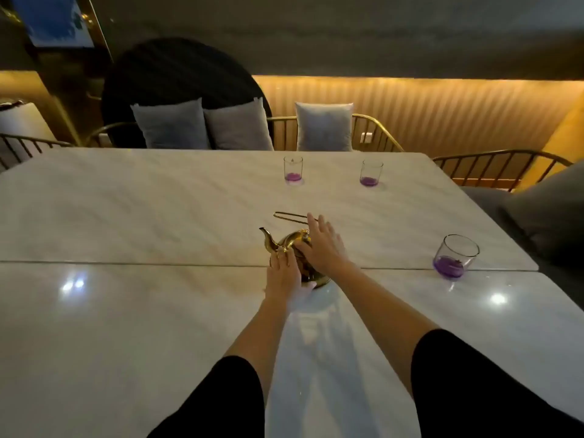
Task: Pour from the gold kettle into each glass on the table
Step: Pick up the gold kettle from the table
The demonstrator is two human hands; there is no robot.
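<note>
Head view: at frame centre, the left hand (282, 273) lies flat against the gold kettle (295, 252) on the marble table (126, 311); the right hand (322, 245) rests open-fingered on its lid. Right, the nearest glass (455, 256) holds purple liquid. Farther, upper centre, stand two glasses (293, 170), (371, 172).

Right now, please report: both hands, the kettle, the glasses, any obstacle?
Left hand flat on gold kettle, right hand on its lid; no firm grip seen. Kettle upright on table. Three glasses, purple at bottom; nearest glass right. Path clear.
</note>
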